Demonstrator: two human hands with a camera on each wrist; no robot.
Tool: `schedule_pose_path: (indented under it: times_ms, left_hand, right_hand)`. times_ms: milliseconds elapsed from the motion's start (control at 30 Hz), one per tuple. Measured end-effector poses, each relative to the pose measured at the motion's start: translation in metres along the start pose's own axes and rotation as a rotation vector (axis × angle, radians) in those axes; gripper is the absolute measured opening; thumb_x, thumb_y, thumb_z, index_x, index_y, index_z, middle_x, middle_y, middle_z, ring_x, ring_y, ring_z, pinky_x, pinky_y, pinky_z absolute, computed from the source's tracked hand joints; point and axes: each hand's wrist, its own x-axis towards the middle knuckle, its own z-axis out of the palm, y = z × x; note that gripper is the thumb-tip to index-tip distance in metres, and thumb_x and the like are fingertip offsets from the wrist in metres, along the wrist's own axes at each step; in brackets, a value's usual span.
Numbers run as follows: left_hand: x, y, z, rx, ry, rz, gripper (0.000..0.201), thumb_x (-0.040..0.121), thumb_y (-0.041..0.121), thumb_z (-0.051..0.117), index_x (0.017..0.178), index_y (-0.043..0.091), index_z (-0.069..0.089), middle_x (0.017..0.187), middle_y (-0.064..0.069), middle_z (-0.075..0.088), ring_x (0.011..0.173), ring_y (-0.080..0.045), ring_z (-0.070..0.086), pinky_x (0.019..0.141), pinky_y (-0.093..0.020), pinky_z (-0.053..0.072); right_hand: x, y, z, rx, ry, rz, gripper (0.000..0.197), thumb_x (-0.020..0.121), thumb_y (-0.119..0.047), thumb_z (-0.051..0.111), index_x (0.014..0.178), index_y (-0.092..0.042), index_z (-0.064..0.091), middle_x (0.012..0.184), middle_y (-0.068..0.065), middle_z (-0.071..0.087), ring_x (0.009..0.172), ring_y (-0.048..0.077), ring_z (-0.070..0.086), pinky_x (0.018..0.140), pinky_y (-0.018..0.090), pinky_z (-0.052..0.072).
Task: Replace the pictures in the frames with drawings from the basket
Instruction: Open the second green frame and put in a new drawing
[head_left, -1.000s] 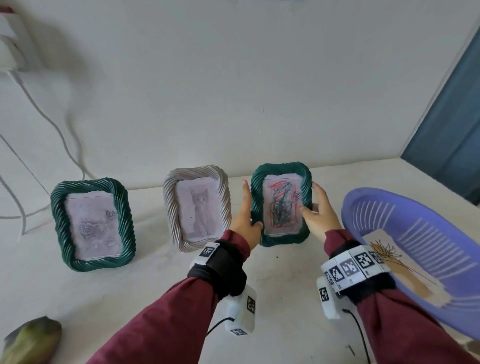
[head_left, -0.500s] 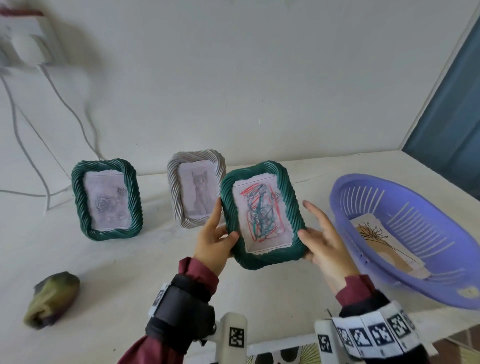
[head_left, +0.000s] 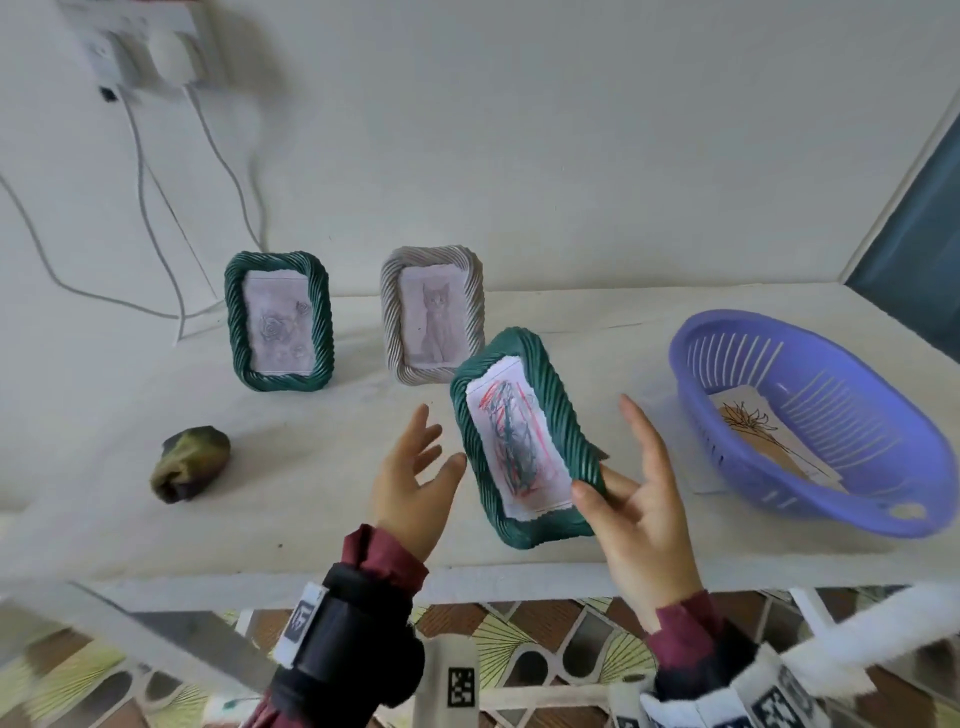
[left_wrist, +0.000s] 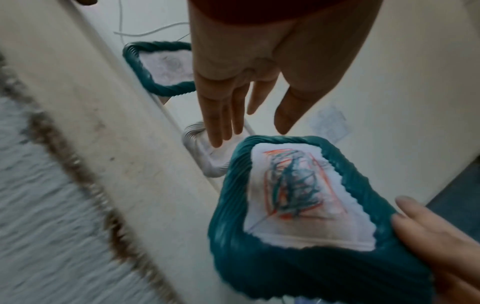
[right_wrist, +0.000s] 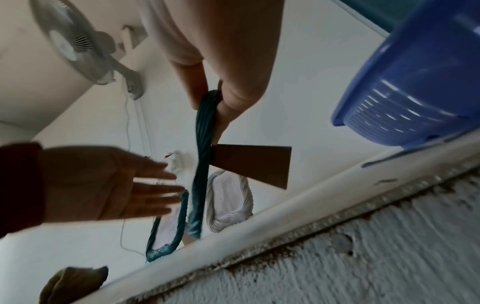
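A green rope-rim frame (head_left: 563, 415) with a red and blue scribble picture (head_left: 514, 452) hangs tilted above the table's front. My right hand (head_left: 639, 504) pinches its lower right corner, thumb on the front, fingers behind. My left hand (head_left: 415, 467) is spread just left of the frame, not touching it. In the left wrist view the frame (left_wrist: 233, 205) lies beyond the straight left fingers (left_wrist: 221, 115). The right wrist view shows its edge (right_wrist: 205, 144) and brown back stand (right_wrist: 254, 164). A purple basket (head_left: 852, 415) at right holds a plant drawing (head_left: 763, 441).
Another green frame (head_left: 278, 322) and a white frame (head_left: 431, 322) stand upright near the wall. A dark green-brown lump (head_left: 189, 462) lies at left. Cables (head_left: 156, 208) hang from a wall socket (head_left: 140, 47). The table's front edge (head_left: 467, 577) runs below my hands.
The scribble frame has come off its place beside the white frame, toward me, and now tilts. My left hand has let go of it; the right hand alone holds it.
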Motion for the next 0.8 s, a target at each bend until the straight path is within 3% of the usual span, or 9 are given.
schedule_pose_path:
  times_ms: [100,200,300,367,467,567,633,733,800]
  left_hand:
    - [-0.005,0.022,-0.003,-0.105,-0.016,-0.018,0.054,0.091,0.011,0.051,0.141,0.016,0.031,0.117,-0.008,0.061,0.089,-0.013,0.063,0.067,-0.034,0.058]
    - [-0.007,0.037,-0.010,-0.142,-0.066,-0.054,0.044,0.093,0.023,0.049,0.136,0.019,0.040,0.100,-0.001,0.067,0.079,-0.015,0.069,0.051,-0.032,0.057]
    - [-0.005,0.039,-0.020,-0.065,-0.060,-0.061,0.038,0.087,0.026,0.059,0.122,0.013,0.055,0.093,-0.006,0.071,0.073,-0.016,0.071,0.051,-0.030,0.055]
    - [-0.001,0.037,-0.029,-0.030,-0.060,-0.079,0.028,0.083,0.018,0.064,0.109,0.008,0.062,0.085,-0.009,0.071,0.065,-0.014,0.070,0.050,-0.028,0.054]
    - [0.006,0.029,-0.044,-0.030,-0.082,-0.127,0.016,0.085,0.000,0.056,0.094,0.010,0.064,0.076,-0.007,0.070,0.055,-0.015,0.066,0.050,-0.025,0.055]
    - [0.013,0.016,-0.057,0.029,-0.070,-0.128,0.026,0.085,-0.005,0.050,0.095,0.014,0.064,0.085,-0.006,0.069,0.066,-0.023,0.065,0.053,-0.027,0.057]
    - [0.018,0.007,-0.066,0.078,-0.054,-0.108,0.029,0.085,-0.007,0.049,0.099,0.014,0.064,0.094,-0.006,0.065,0.074,-0.028,0.065,0.057,-0.031,0.058]
    - [0.027,-0.006,-0.079,0.171,-0.072,-0.105,0.036,0.084,-0.009,0.045,0.108,0.011,0.065,0.089,-0.004,0.061,0.071,-0.026,0.060,0.067,-0.040,0.058]
    - [0.035,-0.015,-0.086,0.245,-0.080,-0.100,0.038,0.084,-0.009,0.045,0.112,0.010,0.064,0.083,-0.004,0.061,0.068,-0.026,0.059,0.071,-0.045,0.057]
  right_hand:
    - [-0.010,-0.004,0.014,-0.117,-0.059,-0.094,0.077,0.085,0.001,0.057,0.132,-0.054,0.029,0.118,0.009,0.064,0.108,0.012,0.062,0.088,0.023,0.050]
    - [-0.017,-0.003,0.027,-0.319,-0.121,-0.159,0.083,0.085,0.003,0.057,0.135,-0.053,0.021,0.116,-0.009,0.064,0.109,0.000,0.059,0.093,0.018,0.047]
    - [-0.023,0.000,0.041,-0.433,-0.198,-0.189,0.089,0.085,0.002,0.058,0.135,-0.057,0.015,0.120,-0.022,0.056,0.112,-0.009,0.052,0.094,0.006,0.039]
    - [-0.028,0.000,0.050,-0.459,-0.253,-0.169,0.090,0.085,0.000,0.060,0.134,-0.058,0.013,0.120,-0.027,0.052,0.112,-0.013,0.050,0.092,0.002,0.036]
    - [-0.035,-0.002,0.063,-0.450,-0.248,-0.227,0.073,0.084,-0.013,0.063,0.135,-0.048,0.026,0.115,-0.015,0.062,0.102,-0.011,0.058,0.085,0.006,0.044]
    - [-0.039,-0.002,0.069,-0.499,-0.040,-0.398,0.044,0.085,-0.026,0.055,0.127,-0.033,0.046,0.090,-0.015,0.069,0.079,-0.005,0.065,0.068,0.008,0.051]
    - [-0.039,0.004,0.069,-0.558,0.095,-0.422,0.036,0.085,-0.030,0.051,0.121,-0.030,0.050,0.085,-0.016,0.067,0.076,-0.001,0.064,0.065,0.009,0.050]
    - [-0.037,0.018,0.066,-0.702,0.155,-0.290,0.037,0.085,-0.036,0.048,0.122,-0.036,0.046,0.098,-0.019,0.063,0.092,-0.002,0.057,0.077,0.006,0.044]
    - [-0.036,0.031,0.064,-0.772,0.093,-0.151,0.045,0.087,-0.030,0.054,0.130,-0.035,0.041,0.113,-0.021,0.056,0.104,-0.010,0.048,0.086,0.000,0.033]
